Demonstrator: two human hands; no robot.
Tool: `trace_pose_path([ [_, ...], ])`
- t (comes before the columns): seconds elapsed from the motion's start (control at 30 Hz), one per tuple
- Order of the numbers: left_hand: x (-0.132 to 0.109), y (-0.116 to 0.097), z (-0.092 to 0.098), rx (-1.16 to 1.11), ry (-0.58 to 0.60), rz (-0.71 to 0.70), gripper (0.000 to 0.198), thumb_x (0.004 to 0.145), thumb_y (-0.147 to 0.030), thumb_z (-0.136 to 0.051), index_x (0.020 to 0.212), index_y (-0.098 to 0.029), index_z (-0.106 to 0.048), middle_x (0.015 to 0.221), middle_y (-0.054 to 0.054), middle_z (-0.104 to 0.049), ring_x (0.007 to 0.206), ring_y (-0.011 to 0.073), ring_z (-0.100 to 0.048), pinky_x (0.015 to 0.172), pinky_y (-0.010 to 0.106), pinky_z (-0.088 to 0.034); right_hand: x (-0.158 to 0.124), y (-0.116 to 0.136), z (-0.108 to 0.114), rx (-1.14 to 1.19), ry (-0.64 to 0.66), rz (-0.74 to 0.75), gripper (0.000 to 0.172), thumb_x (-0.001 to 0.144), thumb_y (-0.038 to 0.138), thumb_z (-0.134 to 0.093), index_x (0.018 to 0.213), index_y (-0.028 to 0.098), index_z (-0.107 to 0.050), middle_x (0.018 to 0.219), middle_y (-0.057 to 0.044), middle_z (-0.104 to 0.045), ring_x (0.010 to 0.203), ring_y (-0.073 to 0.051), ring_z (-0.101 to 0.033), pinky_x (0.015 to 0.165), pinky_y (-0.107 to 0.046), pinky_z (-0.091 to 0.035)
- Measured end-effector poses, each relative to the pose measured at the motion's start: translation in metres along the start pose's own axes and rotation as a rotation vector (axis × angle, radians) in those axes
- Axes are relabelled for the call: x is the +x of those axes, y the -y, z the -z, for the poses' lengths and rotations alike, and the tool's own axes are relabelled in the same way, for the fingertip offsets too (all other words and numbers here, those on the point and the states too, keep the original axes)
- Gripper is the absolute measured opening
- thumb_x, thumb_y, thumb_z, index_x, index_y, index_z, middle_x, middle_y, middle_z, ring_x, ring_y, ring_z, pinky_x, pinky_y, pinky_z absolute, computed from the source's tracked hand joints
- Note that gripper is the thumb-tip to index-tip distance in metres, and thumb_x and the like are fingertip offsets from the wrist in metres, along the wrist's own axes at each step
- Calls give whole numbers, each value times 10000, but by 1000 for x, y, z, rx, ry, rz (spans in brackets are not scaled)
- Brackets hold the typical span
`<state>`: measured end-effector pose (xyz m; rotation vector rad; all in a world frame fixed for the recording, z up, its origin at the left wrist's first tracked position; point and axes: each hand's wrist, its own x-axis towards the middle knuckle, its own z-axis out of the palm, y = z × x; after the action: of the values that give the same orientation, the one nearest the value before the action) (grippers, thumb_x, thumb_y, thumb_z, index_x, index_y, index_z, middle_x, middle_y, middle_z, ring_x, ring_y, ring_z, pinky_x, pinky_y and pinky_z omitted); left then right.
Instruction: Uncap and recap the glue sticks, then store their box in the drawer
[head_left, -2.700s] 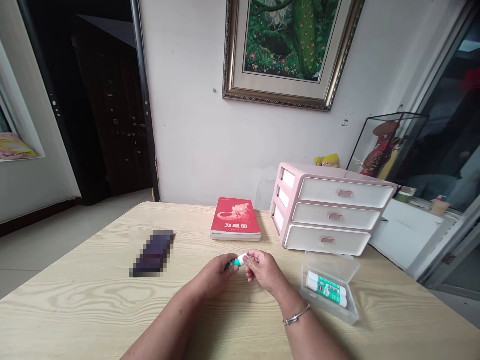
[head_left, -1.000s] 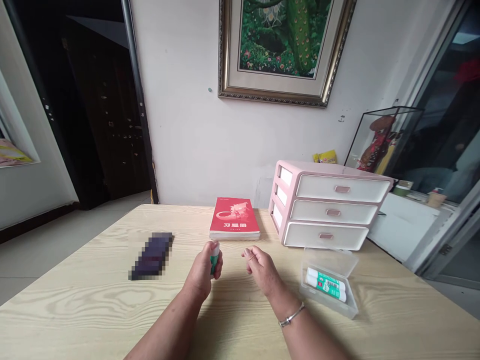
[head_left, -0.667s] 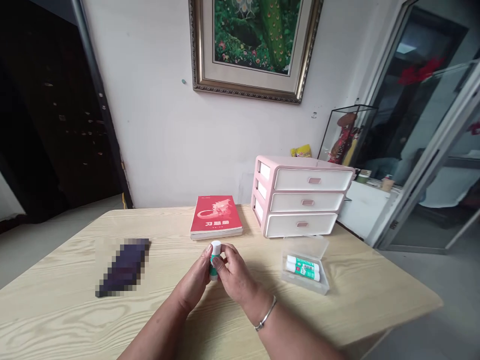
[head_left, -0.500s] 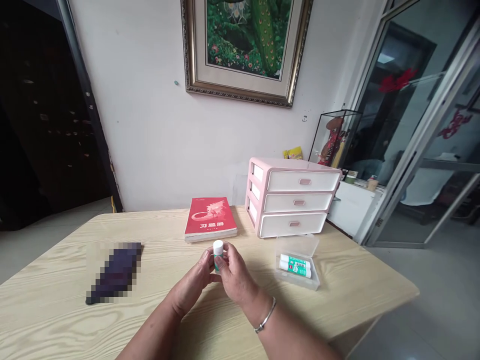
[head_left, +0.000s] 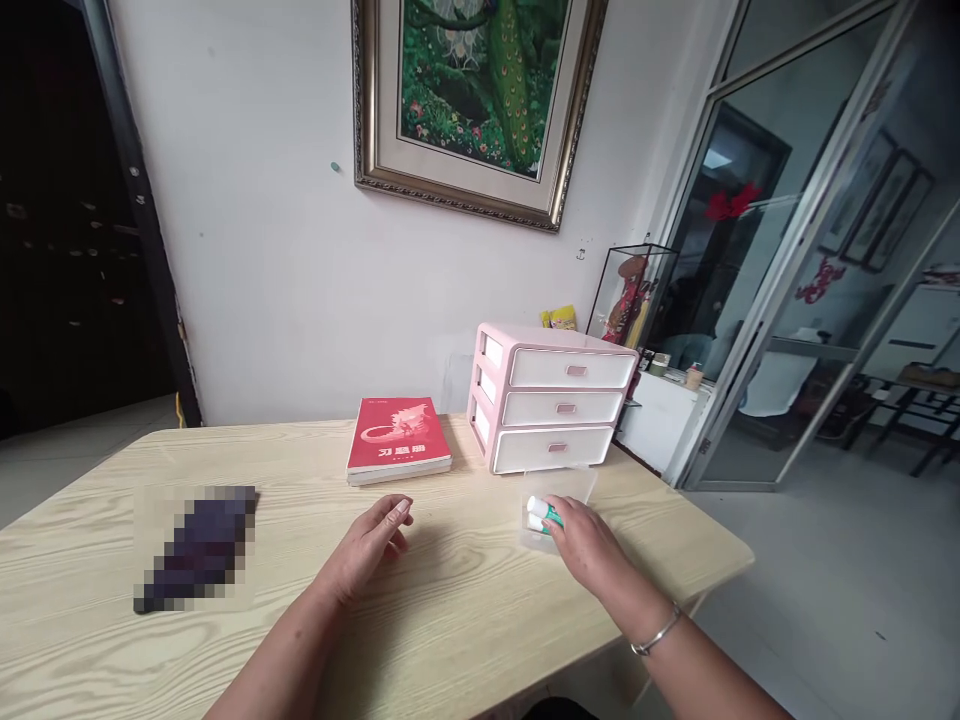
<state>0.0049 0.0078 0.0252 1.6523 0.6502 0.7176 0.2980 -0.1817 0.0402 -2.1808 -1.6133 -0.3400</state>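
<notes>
Our right hand (head_left: pixel 589 540) reaches over the clear plastic case (head_left: pixel 556 505) near the bench (head_left: pixel 465 620) edge, its fingers pinching a white-capped green glue stick (head_left: pixel 541 511) at the case's opening. Our left hand (head_left: pixel 367 545) rests on the bench, well apart, fingers loosely curled around nothing. Behind stand a red book (head_left: pixel 397 452) and, just beside it, a pink drawer unit (head_left: pixel 555 408).

One red book (head_left: pixel 397 440), one pink drawer unit (head_left: pixel 551 410) with three drawers, one clear plastic box (head_left: pixel 559 490), two hands, one framed picture (head_left: pixel 472 95).
</notes>
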Motion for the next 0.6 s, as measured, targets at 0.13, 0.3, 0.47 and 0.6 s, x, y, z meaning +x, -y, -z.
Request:
trace_pose_path([
  [0.13,3,7,5,41,-36,26,559,854,-672,-469,1097,-184,-590,961,66,-619,664,176,-592,606,300,-495,-2,-12,3,-64,140,-3,263,932,227,-477,1136,186,-638,1029,-93,-685,975,-255,-614,852,-344,-439],
  [0.3,3,8,8,97,-43,23,496,850,-657,-482,951,-185,-596,848,34,-630,590,159,-565,565,272,-445,-2,-16,4,-84,148,43,279,928,246,-479,1132,186,-658,1040,-113,-689,998,-259,-618,876,-342,-438],
  [0.47,2,6,7,114,-21,20,485,851,-658,-483,933,-192,-590,791,15,-624,584,165,-569,558,264,-419,-4,-18,3,-71,133,107,253,924,222,-465,1040,215,-690,965,-92,-696,939,-242,-631,847,-331,-457],
  [0.6,1,5,7,131,-6,22,483,860,-655,-470,900,-190,-596,757,6,-619,571,164,-562,560,265,-412,-1,-15,7,-66,-54,91,283,925,215,-449,1106,194,-666,1050,-114,-680,1021,-257,-602,936,-378,-450],
])
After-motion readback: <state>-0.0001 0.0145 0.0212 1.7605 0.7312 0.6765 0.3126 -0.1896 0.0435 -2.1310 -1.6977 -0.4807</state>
